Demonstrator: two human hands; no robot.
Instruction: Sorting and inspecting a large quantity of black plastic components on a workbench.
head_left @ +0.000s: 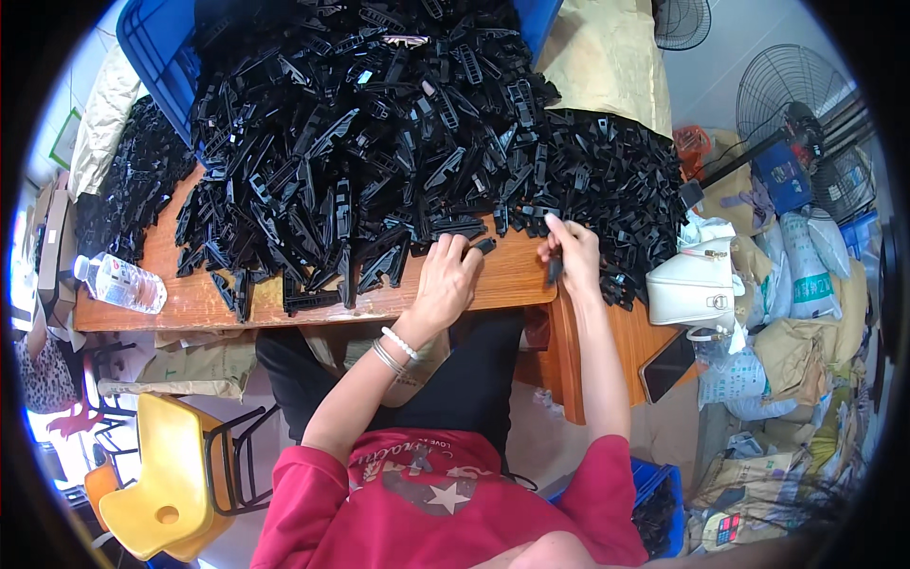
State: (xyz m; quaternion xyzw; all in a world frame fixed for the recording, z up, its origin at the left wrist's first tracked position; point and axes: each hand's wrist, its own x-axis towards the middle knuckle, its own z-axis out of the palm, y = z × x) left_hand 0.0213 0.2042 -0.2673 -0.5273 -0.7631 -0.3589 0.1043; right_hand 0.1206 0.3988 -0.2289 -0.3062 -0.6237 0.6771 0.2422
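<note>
A heap of long black plastic parts (322, 161) covers most of the wooden table (379, 305). My left hand (445, 277), with bracelets at the wrist, is closed at the heap's near edge. A dark end of a black plastic part (485, 245) sticks out past its fingers. To the right, my right hand (576, 254) pinches a small black plastic piece (554, 271) between thumb and fingers. It is beside a second heap, of smaller black parts (626, 175). The two hands are apart, and my fingers hide much of both held pieces.
A blue crate (156, 71) lies behind the long parts. A plastic bottle (123, 283) stands at the table's left end. On the right are a white handbag (692, 287) and a phone (667, 368). A yellow chair (161, 474) stands lower left; a blue bin (675, 512) sits lower right.
</note>
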